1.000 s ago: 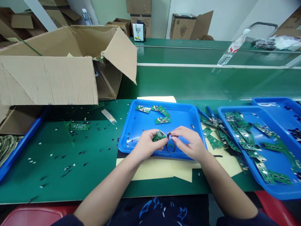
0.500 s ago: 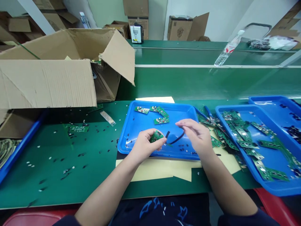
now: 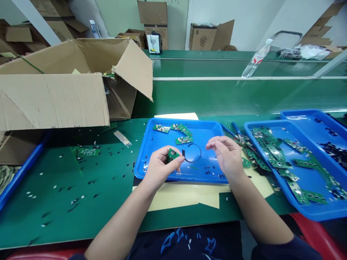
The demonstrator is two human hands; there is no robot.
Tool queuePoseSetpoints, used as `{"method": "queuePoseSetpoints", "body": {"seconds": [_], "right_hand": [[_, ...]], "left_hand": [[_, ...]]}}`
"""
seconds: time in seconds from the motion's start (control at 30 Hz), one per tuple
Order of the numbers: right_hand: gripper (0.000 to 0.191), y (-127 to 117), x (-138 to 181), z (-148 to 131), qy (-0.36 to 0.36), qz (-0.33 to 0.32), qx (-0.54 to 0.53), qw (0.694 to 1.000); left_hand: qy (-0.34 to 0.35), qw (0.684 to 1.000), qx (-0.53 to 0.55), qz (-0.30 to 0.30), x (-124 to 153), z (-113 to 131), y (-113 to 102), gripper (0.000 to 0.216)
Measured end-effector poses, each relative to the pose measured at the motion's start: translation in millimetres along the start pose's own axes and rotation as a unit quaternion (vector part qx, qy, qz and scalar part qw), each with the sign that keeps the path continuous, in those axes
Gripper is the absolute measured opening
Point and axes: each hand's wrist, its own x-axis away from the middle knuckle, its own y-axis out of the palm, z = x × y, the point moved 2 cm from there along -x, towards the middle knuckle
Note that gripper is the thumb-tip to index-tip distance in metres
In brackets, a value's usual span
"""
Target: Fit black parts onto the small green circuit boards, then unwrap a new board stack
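Observation:
My left hand [image 3: 159,164] is closed around a small green circuit board [image 3: 171,155], tilted above the blue tray [image 3: 143,151]. Beside its fingertips is a short black piece [image 3: 183,153], and a thin black strip [image 3: 201,153] curls in a loop from there; whether the fingers grip the strip cannot be told. To the right of the loop, my right hand [image 3: 226,151] has thumb and fingers pressed together, apart from the strip. Anything between those fingertips is too small to make out. Several circuit boards [image 3: 184,140] lie at the tray's back.
Blue-handled tools [image 3: 235,128] and piled boards lie right of the tray. Another blue tray [image 3: 291,126] holds many boards. A large cardboard box [image 3: 54,101] stands at left. Small black and white scraps dot the green table [image 3: 103,209]. A bottle [image 3: 256,59] leans at the back.
My right hand has let go of the black strip's end, which has sprung into a loop. The view has shifted slightly; my left hand still holds the circuit board.

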Motion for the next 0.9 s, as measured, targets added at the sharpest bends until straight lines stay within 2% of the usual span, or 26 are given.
{"method": "queuePoseSetpoints", "body": {"seconds": [0.2,0.3,0.6,0.8,0.9], "right_hand": [[0.013,0,3,1,-0.013,-0.046,0.031,0.998],[0.013,1,3,1,-0.018,-0.058,0.055,0.997],[0.018,13,8,-5,0.03,-0.13,0.136,0.982],[0.019,12,6,-3,0.056,-0.121,0.111,0.985],[0.022,10,5,-4,0.052,-0.11,0.08,0.989]], "left_hand": [[-0.038,0.997,-0.032,-0.055,1,-2,6,0.022],[-0.066,0.995,-0.032,-0.061,2,-4,9,0.022],[-0.09,0.991,-0.023,-0.094,3,-3,14,0.019],[-0.108,0.984,-0.018,-0.143,5,-2,16,0.02],[-0.113,0.983,-0.025,-0.145,4,-2,16,0.021]]}}
